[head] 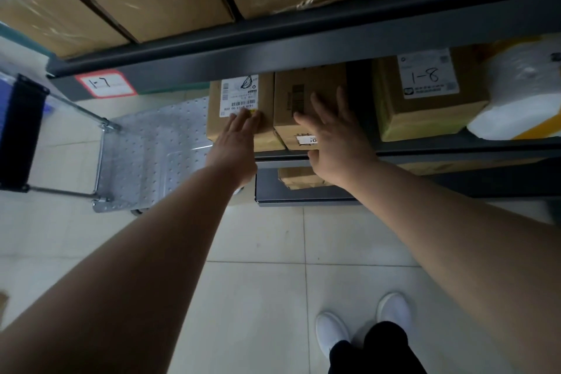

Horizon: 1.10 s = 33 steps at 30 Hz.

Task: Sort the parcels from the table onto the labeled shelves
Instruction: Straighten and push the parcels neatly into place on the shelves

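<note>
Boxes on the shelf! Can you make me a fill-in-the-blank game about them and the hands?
1. The tag on the shelf has a ___ border.
2. The box with yellow tape has ___ written on its label.
3. The left hand reaches the leftmost box; the right hand reaches the plain box on its ___ side.
4. The person's shoes are ___.

Missing words: red; 1-8; right; white.

flat hands [239,138] [337,143], shelved parcels [306,100]
</note>
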Tool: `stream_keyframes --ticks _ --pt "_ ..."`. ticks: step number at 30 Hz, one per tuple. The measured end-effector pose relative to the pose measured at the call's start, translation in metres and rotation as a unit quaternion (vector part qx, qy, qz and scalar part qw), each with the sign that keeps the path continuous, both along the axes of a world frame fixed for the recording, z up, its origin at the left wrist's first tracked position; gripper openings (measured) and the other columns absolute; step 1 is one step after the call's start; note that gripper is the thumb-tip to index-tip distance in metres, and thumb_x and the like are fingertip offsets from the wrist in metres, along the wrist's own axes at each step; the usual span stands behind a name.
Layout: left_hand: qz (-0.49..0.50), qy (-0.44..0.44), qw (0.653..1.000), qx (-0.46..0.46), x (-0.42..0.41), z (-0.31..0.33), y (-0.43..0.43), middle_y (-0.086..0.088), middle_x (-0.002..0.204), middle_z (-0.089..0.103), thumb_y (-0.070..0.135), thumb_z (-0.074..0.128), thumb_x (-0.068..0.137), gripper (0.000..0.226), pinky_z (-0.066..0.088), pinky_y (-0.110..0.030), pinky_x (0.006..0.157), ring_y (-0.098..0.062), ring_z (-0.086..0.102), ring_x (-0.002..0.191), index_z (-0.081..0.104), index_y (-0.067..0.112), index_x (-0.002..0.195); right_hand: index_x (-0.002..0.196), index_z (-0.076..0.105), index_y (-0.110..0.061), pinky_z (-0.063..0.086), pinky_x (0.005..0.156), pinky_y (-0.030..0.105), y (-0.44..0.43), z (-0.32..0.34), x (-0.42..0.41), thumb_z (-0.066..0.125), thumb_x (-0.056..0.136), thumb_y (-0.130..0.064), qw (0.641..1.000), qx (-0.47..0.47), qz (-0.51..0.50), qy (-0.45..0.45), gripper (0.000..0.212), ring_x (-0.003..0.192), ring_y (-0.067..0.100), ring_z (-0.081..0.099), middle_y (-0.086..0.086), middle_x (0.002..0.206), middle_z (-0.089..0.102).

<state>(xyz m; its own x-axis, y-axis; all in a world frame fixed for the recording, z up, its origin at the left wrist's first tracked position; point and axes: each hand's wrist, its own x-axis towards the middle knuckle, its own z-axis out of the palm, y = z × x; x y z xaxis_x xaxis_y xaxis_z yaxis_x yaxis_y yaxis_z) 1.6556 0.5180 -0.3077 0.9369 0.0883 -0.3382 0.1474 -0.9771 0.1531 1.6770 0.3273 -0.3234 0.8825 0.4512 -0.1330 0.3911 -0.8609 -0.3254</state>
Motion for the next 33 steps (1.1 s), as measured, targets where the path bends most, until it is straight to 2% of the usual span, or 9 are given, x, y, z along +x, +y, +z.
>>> stream_keyframes --ticks 5,10,12,14,19,22,26,29,33 --pt "0.013 0.018 1.0 -0.007 0.004 0.007 -0.008 0.001 0.163 -0.007 -0.018 0.052 0.075 0.104 0.018 -0.042 0.12 -0.021 -0.006 0.149 -0.001 0.022 0.155 0.15 0.014 -0.038 0.0 0.117 0.051 -0.012 0.003 0.0 0.06 0.088 -0.026 1.0 0.009 0.004 -0.004 0.078 0.144 0.036 -0.016 -0.001 0.161 -0.007" --pt "0.004 -0.105 0.993 -0.052 -0.006 0.009 -0.057 0.001 0.163 -0.008 -0.013 0.046 0.076 0.101 0.02 -0.04 0.119 -0.017 -0.006 0.148 -0.004 0.022 0.155 0.152 0.01 -0.028 -0.002 0.117 0.051 -0.071 0.004 -0.009 0.066 0.082 -0.028 0.997 -0.006 -0.055 -0.053 0.09 0.146 0.031 -0.012 0.006 0.161 -0.004" --pt "-0.042 -0.141 0.988 -0.055 -0.007 0.01 -0.084 -0.004 0.163 -0.004 -0.012 0.046 0.076 0.097 0.02 -0.041 0.119 -0.019 -0.003 0.148 0.0 0.019 0.155 0.153 0.002 -0.026 -0.001 0.118 0.052 -0.101 0.004 -0.008 0.065 0.083 -0.027 0.994 -0.04 -0.094 -0.047 0.095 0.145 0.03 -0.015 0.006 0.16 -0.01" --pt "-0.101 -0.156 0.982 -0.047 -0.003 0.012 -0.11 -0.007 0.163 -0.002 -0.009 0.05 0.077 0.095 0.01 -0.039 0.121 -0.017 -0.006 0.148 0.0 0.016 0.155 0.153 -0.002 -0.023 0.0 0.118 0.052 -0.129 0.005 -0.004 0.063 0.084 -0.026 0.987 -0.063 -0.139 -0.039 0.095 0.145 0.029 -0.017 0.007 0.16 -0.014" --pt "-0.2 -0.098 0.974 -0.042 0.023 0.009 -0.177 -0.003 0.163 -0.006 0.002 0.058 0.083 0.095 -0.004 -0.029 0.114 -0.019 -0.005 0.149 0.0 0.021 0.156 0.153 -0.008 -0.016 -0.003 0.117 0.05 -0.189 0.006 0.003 0.063 0.083 -0.023 0.969 -0.105 -0.225 -0.002 0.099 0.145 0.03 -0.017 0.011 0.159 -0.014" --pt "-0.214 -0.058 0.974 -0.045 0.034 0.001 -0.217 -0.004 0.163 -0.009 0.0 0.053 0.085 0.09 0.0 -0.031 0.113 -0.022 -0.004 0.149 0.0 0.021 0.155 0.152 -0.011 -0.016 -0.005 0.118 0.049 -0.218 0.003 0.003 0.061 0.085 -0.024 0.959 -0.133 -0.251 0.012 0.098 0.145 0.03 -0.019 0.011 0.158 -0.019" --pt "-0.24 -0.032 0.97 -0.027 0.046 -0.007 -0.25 -0.007 0.161 -0.016 0.002 0.06 0.084 0.099 0.004 -0.039 0.117 -0.026 -0.013 0.148 -0.005 0.028 0.154 0.15 -0.019 -0.024 -0.004 0.117 0.052 -0.248 0.003 0.01 0.062 0.082 -0.025 0.952 -0.14 -0.27 0.032 0.106 0.143 0.034 -0.023 0.005 0.158 -0.023" --pt "-0.241 -0.022 0.97 -0.007 0.053 -0.007 -0.256 -0.01 0.161 -0.015 0.001 0.058 0.085 0.098 -0.002 -0.04 0.117 -0.029 -0.015 0.148 -0.004 0.031 0.154 0.151 -0.009 -0.033 0.003 0.117 0.054 -0.257 0.005 0.016 0.063 0.084 -0.024 0.956 -0.126 -0.263 0.034 0.099 0.143 0.039 -0.017 -0.001 0.159 -0.017" --pt "-0.239 -0.023 0.971 0.005 0.049 -0.005 -0.25 -0.01 0.162 -0.009 0.003 0.055 0.088 0.089 0.008 -0.043 0.118 -0.03 -0.01 0.148 0.004 0.03 0.154 0.151 0.006 -0.039 0.007 0.117 0.054 -0.256 0.009 0.019 0.065 0.082 -0.027 0.961 -0.108 -0.252 0.025 0.091 0.146 0.036 -0.007 -0.006 0.161 -0.003"
